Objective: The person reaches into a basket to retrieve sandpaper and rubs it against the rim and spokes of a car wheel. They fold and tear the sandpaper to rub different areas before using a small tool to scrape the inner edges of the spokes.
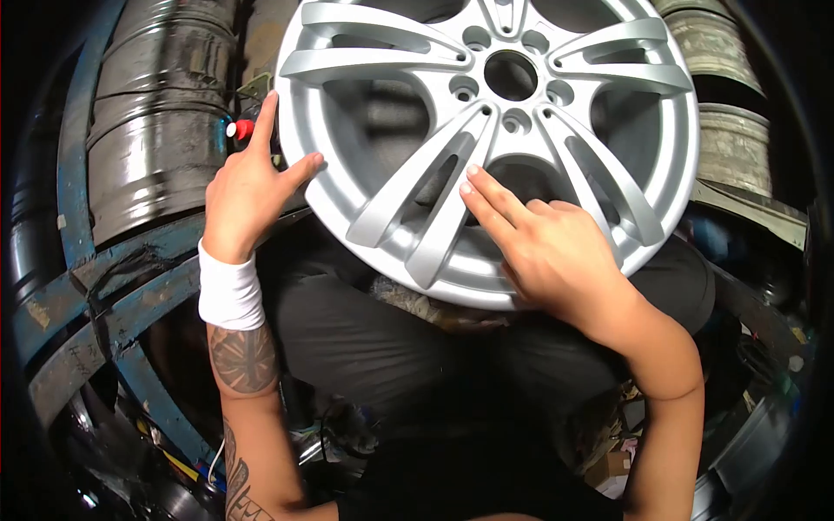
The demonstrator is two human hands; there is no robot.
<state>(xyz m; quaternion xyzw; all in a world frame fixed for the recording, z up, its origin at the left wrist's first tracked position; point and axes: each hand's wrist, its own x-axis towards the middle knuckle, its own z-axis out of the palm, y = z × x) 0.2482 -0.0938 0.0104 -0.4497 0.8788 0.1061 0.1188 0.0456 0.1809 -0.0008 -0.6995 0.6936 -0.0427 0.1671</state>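
A silver alloy wheel [452, 217] with paired spokes, a round centre bore and several bolt holes faces up, tilted, over the person's lap. At its left edge is my left hand [252, 191], thumb over the rim lip and index finger stretched along the outer side; the other fingers are mostly hidden. My right hand [556, 243] lies over the lower spokes. Two of its fingers are stretched out with their tips on a spoke, while the rest are curled and it grips nothing.
Stacked metal drums [161, 113] stand at the left behind a worn blue metal frame [165, 252]. More ribbed cylinders [734, 139] are at the right. A small red-and-white cap [241, 129] shows beside the wheel. Below right lies a small cardboard box [610, 469] among clutter.
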